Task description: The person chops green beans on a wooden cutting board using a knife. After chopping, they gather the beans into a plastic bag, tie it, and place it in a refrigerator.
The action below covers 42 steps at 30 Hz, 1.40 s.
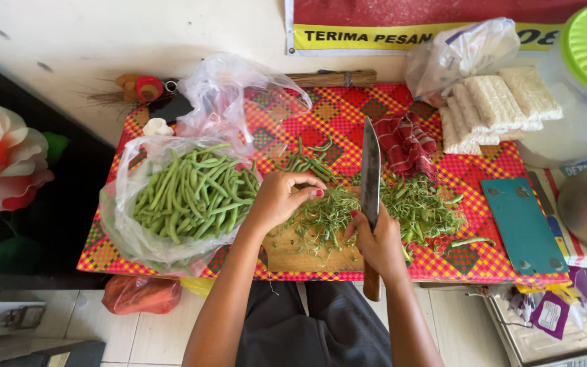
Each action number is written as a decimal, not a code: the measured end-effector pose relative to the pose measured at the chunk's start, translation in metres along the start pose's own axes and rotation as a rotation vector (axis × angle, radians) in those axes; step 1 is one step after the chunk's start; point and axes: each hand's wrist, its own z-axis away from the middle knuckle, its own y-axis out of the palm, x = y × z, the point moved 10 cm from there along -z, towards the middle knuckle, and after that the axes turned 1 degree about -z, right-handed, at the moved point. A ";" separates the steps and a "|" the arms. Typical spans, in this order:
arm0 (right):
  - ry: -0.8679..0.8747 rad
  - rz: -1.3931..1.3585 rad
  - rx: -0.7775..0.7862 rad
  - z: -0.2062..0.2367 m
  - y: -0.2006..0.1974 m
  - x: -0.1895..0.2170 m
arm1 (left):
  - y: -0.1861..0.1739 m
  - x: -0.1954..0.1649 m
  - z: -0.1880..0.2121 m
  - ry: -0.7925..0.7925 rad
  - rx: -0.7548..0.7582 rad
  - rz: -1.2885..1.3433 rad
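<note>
Both our hands work over the wooden cutting board (307,255): left hand (281,198) curled, pinning green trimmings (324,216); right hand (377,246) clenched around the knife (371,180), blade pointing away.

My head camera looks straight down, close over the worktop (484,170), wall at the far edge.

Small food-preparation stall or home kitchen corner, we judge. We note: low table with red-and-yellow checked plastic cover (484,255), standing on a white tiled floor (164,333); clear plastic bag of green beans (188,194) at its left edge; wrapped white tempeh blocks (494,105) at its far right corner; printed yellow-and-red banner (402,34) behind.
</note>
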 end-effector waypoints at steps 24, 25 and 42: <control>0.014 0.001 0.042 0.010 0.034 -0.004 | -0.012 -0.009 0.040 0.210 -0.212 0.008; -0.013 0.039 0.016 0.009 0.032 -0.005 | -0.010 -0.009 0.041 0.212 -0.199 -0.025; 0.063 0.363 -0.027 -0.029 0.007 -0.071 | 0.066 0.087 0.038 -0.178 0.085 0.930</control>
